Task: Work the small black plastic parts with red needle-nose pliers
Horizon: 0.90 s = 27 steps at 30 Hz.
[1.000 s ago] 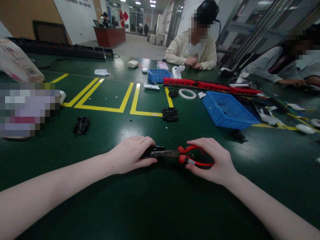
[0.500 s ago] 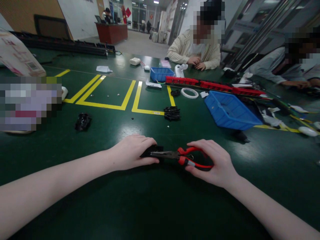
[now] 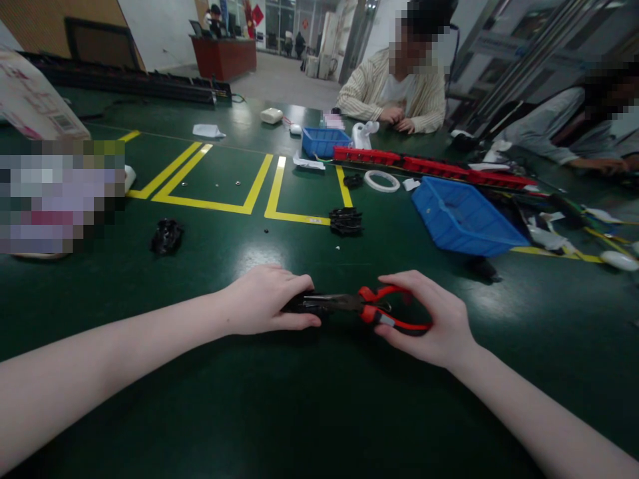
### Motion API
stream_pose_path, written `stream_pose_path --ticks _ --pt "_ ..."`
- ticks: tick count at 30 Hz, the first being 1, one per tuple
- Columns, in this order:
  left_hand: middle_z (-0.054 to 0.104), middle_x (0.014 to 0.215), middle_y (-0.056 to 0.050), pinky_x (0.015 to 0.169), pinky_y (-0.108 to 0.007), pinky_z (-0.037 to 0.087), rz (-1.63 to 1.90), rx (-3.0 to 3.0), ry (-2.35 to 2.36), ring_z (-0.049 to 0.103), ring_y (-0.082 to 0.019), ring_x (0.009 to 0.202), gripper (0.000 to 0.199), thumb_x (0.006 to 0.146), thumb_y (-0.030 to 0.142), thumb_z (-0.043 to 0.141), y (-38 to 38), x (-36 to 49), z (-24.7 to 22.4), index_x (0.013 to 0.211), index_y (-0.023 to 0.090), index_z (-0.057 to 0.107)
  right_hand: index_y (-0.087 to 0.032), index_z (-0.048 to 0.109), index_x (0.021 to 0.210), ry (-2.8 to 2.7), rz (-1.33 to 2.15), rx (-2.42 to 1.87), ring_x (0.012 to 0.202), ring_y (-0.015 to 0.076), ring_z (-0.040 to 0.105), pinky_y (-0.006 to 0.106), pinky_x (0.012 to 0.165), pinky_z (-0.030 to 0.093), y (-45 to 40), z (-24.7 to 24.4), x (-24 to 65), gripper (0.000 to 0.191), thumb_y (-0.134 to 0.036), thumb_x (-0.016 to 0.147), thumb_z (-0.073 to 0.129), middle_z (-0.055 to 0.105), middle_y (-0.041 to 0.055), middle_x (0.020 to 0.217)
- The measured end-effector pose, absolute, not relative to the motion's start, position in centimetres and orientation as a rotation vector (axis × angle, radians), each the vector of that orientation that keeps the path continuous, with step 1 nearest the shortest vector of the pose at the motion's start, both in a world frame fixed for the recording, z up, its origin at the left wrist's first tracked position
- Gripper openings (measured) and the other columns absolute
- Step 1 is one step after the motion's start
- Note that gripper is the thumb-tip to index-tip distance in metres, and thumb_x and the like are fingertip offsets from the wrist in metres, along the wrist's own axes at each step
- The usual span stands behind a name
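My right hand (image 3: 432, 319) is closed around the red handles of a pair of long-nose pliers (image 3: 372, 307), which point to the left. Between the thumb and fingers of my left hand (image 3: 272, 299) is a small black part (image 3: 299, 303), mostly covered by the hand. The pliers' jaws reach onto this part; exactly where they touch it I cannot make out. Both hands are just above the green table (image 3: 279, 406). Beyond them lie two bundles of black pieces, one at the left (image 3: 167, 237) and another bundle (image 3: 346, 221) by the yellow tape.
A blue bin (image 3: 466, 216) stands at the right, a smaller blue bin (image 3: 325, 142) farther back. A long red strip (image 3: 434, 167) and a white tape roll (image 3: 382, 181) lie near them. A co-worker (image 3: 394, 100) sits across the table, another person (image 3: 574, 126) at the far right.
The pliers and my right hand have shifted slightly to the right. My left hand keeps its hold on the black part, and the view has tilted down a little.
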<state>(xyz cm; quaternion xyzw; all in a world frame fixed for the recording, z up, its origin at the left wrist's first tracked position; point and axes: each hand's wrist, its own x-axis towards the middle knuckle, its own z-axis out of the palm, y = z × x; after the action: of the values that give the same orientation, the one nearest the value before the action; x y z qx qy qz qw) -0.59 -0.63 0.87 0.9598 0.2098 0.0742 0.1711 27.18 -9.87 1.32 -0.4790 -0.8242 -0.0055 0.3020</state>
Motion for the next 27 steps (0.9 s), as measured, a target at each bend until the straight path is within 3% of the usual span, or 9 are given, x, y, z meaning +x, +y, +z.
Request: stream_pose_path --ticks 15,23,27 --pt "0.065 0.078 0.000 0.063 -0.027 0.039 0.191 2.721 0.616 0.059 -0.016 0.067 0.034 0.092 0.052 0.054 -0.92 -0.57 1.33 0.097 0.019 0.058 -0.021 0.057 0.115 -2.185 0.181 -1.280 0.069 0.0170 0.059 0.031 0.057 0.050 -9.79 1.17 27.22 0.041 -0.038 0.079 0.068 0.067 0.0069 0.096" --pt "0.064 0.079 0.000 0.064 -0.027 0.040 0.196 2.725 0.594 0.059 -0.017 0.067 0.036 0.093 0.054 0.052 -0.69 -0.60 1.00 0.099 0.019 0.058 -0.022 0.057 0.116 -2.209 0.199 -1.313 0.080 0.0216 0.064 0.034 0.061 0.053 -9.83 1.01 27.33 0.044 -0.040 0.078 0.070 0.068 0.0085 0.101" --pt "0.065 0.079 -0.001 0.063 -0.027 0.040 0.188 2.734 0.588 0.059 -0.017 0.068 0.037 0.093 0.055 0.051 -0.66 -0.63 0.95 0.099 0.019 0.058 -0.021 0.057 0.116 -2.204 0.237 -1.306 0.068 0.0164 0.059 0.031 0.056 0.050 -9.84 1.02 27.29 0.044 -0.038 0.078 0.071 0.067 0.0065 0.098"
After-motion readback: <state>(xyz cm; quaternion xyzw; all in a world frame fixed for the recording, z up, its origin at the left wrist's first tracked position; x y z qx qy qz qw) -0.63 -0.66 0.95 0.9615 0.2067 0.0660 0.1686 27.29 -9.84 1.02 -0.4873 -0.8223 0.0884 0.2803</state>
